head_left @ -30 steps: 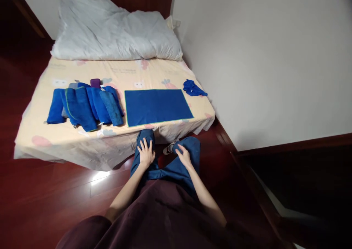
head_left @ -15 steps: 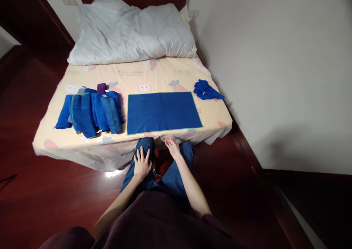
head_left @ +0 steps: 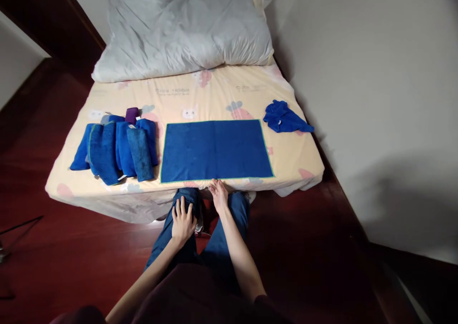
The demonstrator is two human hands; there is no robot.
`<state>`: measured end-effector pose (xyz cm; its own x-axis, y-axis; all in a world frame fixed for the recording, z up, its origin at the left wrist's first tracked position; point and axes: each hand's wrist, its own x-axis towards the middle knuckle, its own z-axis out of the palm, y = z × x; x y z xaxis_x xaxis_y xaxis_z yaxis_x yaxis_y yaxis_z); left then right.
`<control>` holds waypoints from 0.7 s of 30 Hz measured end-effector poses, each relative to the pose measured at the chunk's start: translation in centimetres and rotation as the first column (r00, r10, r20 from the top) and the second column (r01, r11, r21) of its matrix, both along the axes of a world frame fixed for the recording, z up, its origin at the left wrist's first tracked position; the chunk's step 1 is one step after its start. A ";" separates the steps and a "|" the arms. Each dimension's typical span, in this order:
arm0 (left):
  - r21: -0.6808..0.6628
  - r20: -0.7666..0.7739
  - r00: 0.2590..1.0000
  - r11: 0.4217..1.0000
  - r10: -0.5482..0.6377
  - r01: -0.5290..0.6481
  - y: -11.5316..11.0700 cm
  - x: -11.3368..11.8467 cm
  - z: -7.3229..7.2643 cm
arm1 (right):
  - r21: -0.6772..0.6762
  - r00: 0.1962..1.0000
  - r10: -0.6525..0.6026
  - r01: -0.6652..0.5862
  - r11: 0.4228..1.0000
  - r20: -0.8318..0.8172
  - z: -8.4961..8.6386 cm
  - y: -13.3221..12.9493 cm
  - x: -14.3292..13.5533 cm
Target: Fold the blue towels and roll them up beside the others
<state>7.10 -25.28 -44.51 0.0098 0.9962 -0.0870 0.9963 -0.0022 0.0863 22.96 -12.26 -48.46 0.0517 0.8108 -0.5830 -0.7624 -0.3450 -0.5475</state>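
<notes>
A blue towel with green edging lies spread flat near the front edge of the bed. My left hand rests on my left knee, fingers spread, holding nothing. At the towel's near edge is my right hand, its fingers loosely stretched and nothing seen in them; whether the fingertips touch the towel I cannot tell. Left of the flat towel sits a pile of rolled blue towels, with a small purple roll behind it. A crumpled blue towel lies to the right.
The bed has a pale yellow sheet printed with rabbits and carrots. A large whitish pillow or quilt lies across its head. A grey wall stands close on the right. Dark red floor surrounds the bed's front.
My right hand has shifted slightly to the left, closer to the flat towel's near edge. The left hand stays on the knee. The view has tilted a little, and the towels lie as before.
</notes>
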 end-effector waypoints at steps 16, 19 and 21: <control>-0.189 0.152 0.978 0.967 -0.146 0.173 48.8 4.8 7.6 | -0.207 0.999 -0.041 0.038 0.978 -0.009 -1.0 1.6 -0.6; -0.236 0.141 0.985 0.963 -0.100 0.132 52.7 5.5 5.4 | -0.204 1.000 0.003 -0.005 0.979 -0.006 -1.5 1.5 -0.4; -0.260 0.143 0.987 0.959 -0.077 0.113 54.5 5.6 4.1 | -0.202 0.999 0.045 -0.044 0.978 -0.002 -1.7 1.3 -0.4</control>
<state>12.69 29.18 -40.45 0.1322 0.9310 -0.3402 0.9726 -0.0556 0.2258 22.56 -10.97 -50.19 0.0199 0.6776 -0.7352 -0.7425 -0.4824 -0.4647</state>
